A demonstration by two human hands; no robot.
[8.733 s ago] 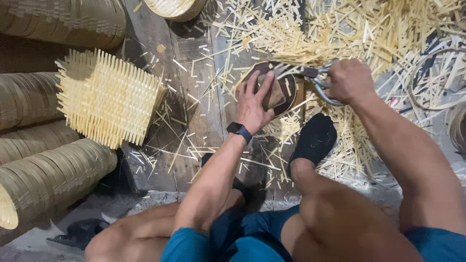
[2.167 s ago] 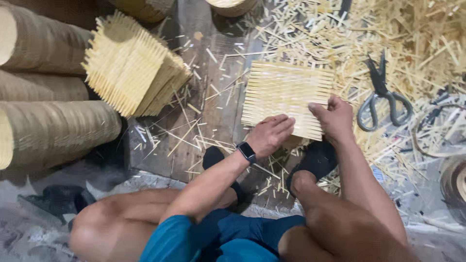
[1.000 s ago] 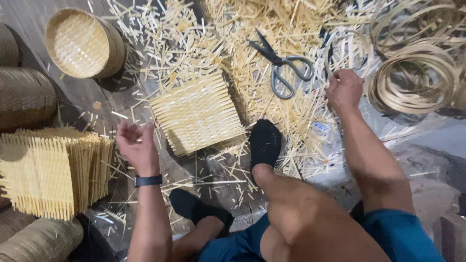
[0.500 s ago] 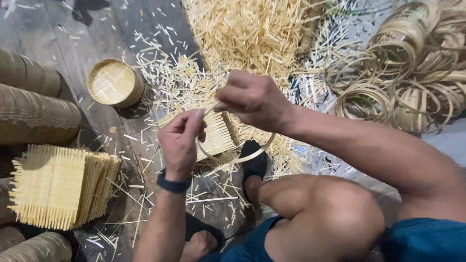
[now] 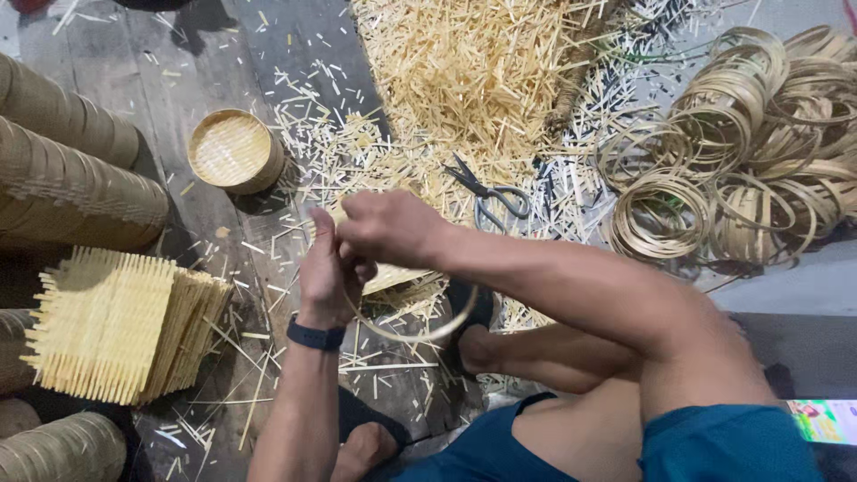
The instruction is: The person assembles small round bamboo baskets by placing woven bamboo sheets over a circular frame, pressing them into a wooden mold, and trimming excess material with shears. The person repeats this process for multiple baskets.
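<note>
Both hands, left hand (image 5: 326, 272) and right hand (image 5: 388, 228), grip clamped on a thin bamboo hoop (image 5: 420, 332), might snap it if bent hard.

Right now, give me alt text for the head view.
Both hands, left hand and right hand, hold a thin bamboo ring above a woven mat. Scissors lie in offcuts; a stack of mats sits left.

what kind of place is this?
Most likely a small handcraft workshop for woven bamboo baskets, worked on the floor. Signs: a pile of thin rings, a stack of woven mats, a finished round basket, and trimmings everywhere.
</note>
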